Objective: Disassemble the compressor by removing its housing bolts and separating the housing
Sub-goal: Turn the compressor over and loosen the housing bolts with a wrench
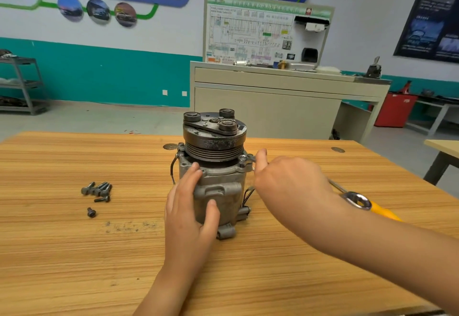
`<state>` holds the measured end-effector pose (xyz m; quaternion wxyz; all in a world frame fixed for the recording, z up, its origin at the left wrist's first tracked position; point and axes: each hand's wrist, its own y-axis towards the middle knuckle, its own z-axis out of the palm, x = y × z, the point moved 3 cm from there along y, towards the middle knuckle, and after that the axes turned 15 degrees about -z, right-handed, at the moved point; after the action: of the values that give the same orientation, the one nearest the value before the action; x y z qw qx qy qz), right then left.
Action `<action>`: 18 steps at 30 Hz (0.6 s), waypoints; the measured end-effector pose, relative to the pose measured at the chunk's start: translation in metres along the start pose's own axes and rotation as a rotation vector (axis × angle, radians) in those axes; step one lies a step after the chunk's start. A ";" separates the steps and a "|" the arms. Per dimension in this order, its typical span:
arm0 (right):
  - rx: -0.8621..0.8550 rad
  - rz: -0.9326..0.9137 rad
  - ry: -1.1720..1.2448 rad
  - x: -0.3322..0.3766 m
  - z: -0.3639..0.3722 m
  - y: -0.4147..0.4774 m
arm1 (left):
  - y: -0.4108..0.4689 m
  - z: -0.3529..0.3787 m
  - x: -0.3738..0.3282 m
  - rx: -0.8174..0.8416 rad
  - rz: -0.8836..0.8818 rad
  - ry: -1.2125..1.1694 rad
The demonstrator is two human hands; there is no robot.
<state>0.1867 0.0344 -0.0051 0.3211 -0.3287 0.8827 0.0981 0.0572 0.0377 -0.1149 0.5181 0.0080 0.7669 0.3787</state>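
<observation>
The compressor (216, 174) stands upright near the middle of the table's (74, 253) far edge, pulley on top. The left hand (188, 216) clasps its housing, with the fingers high and the thumb low on the metal. The right hand (285, 181) is closed round a wrench (357, 200) (its far end sits on a flange bolt (243, 158)). Loose bolts (98, 189) lie well apart, toward the left edge.

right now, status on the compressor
Left hand grips compressor, upright. Right hand holds wrench on flange bolt. Loose bolts lie apart, left.
</observation>
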 end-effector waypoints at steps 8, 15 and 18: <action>-0.137 -0.066 -0.058 -0.056 0.035 0.005 | 0.042 -0.012 0.010 0.234 -0.407 0.017; -0.800 -0.111 0.070 -0.062 0.069 0.044 | 0.068 -0.020 0.020 0.415 -0.430 0.054; -0.911 0.008 0.375 -0.053 0.072 0.048 | 0.082 -0.028 0.028 0.520 -0.485 -0.033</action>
<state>0.2223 0.1264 -0.0294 -0.0199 -0.4444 0.7939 0.4145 -0.0092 0.0916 -0.0833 0.5860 -0.0367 0.8086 0.0366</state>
